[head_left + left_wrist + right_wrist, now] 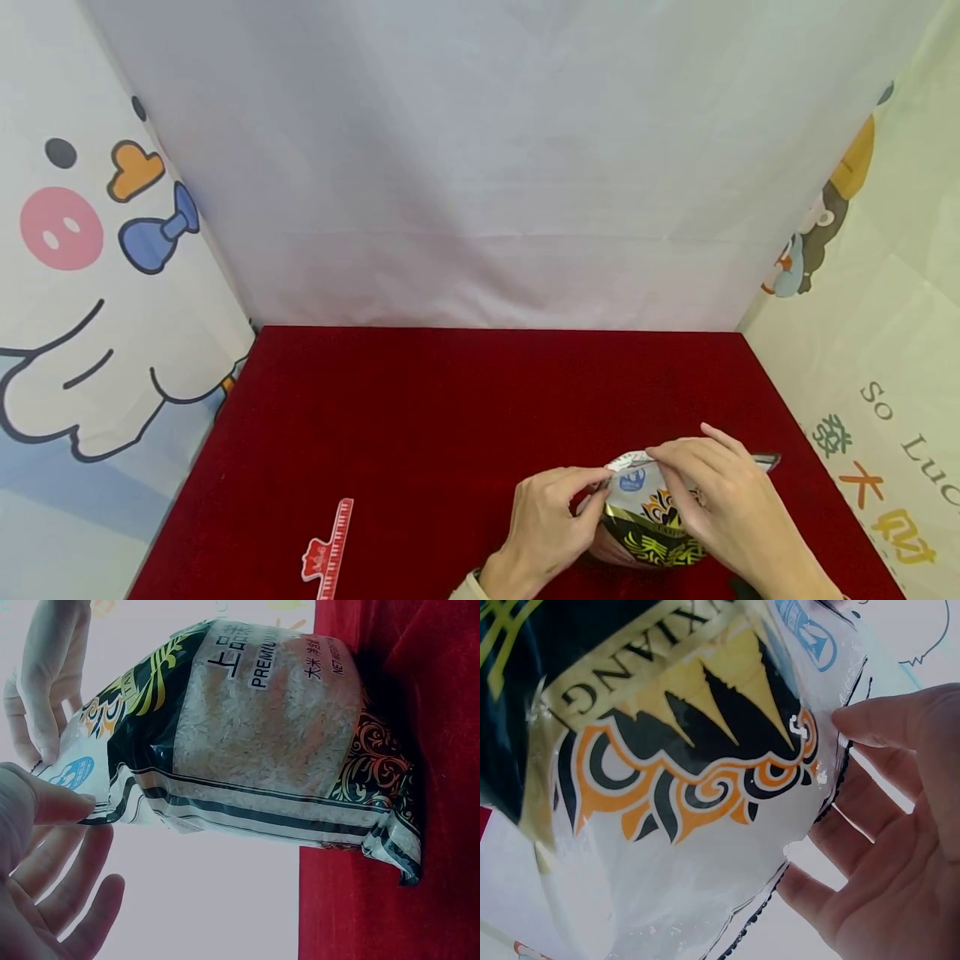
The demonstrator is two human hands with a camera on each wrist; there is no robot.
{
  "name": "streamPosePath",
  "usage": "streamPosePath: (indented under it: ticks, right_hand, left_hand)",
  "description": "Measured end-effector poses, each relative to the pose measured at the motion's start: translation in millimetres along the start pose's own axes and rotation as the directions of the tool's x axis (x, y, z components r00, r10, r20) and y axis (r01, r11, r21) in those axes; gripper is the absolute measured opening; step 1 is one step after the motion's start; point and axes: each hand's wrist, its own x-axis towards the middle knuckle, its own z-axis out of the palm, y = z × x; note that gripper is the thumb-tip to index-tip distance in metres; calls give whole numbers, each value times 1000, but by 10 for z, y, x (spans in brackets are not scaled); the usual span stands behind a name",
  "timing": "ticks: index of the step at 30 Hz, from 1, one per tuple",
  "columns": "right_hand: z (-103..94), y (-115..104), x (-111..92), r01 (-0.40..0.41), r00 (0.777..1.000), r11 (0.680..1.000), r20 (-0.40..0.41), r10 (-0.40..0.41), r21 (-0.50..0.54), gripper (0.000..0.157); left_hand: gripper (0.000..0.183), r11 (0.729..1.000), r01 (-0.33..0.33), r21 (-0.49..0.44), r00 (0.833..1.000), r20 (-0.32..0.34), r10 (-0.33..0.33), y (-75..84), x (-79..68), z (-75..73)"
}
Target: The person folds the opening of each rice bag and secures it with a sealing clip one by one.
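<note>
A clear and black plastic bag of rice point(663, 546) stands upright on the red table, its top edge raised between both hands. Gold, orange and black patterns cover it, and the grains show through its clear panel in the left wrist view. My left hand point(551, 517) pinches the top left corner between thumb and index finger, its other fingers spread below in that view. At the top edge's right part, my right hand point(727, 492) pinches the film, thumb on the near face; its fingers point(862, 784) go behind the edge in the right wrist view.
A red and white strip with piano-key markings and a side tab point(337, 542) lies on the red cloth point(450, 417), left of the hands. Beneath the right forearm a small black thing point(744, 588) peeks out. White cloth walls point(480, 167) stand behind and at both sides.
</note>
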Motion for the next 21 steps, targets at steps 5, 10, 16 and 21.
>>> streamPosePath:
  ticks: [5,10,16,21]
  right_hand:
    - [6,9,-6,2,1000,1000,-2,-2,-1,51]
    - [9,14,-20,-3,1000,1000,-7,3,12,51]
    - [2,16,-32,-3,1000,1000,-2,3,13,52]
    - [-12,14,-44,-25,999,1000,35,25,15,53]
  left_hand:
    - [21,1000,-10,4,1000,5,10,-11,-14,10]
    - [22,1000,-22,10,1000,9,22,-12,-27,23]
    - [22,1000,-20,6,1000,18,20,-14,-33,32]
    - [22,1000,-24,3,1000,14,24,-27,-26,27]
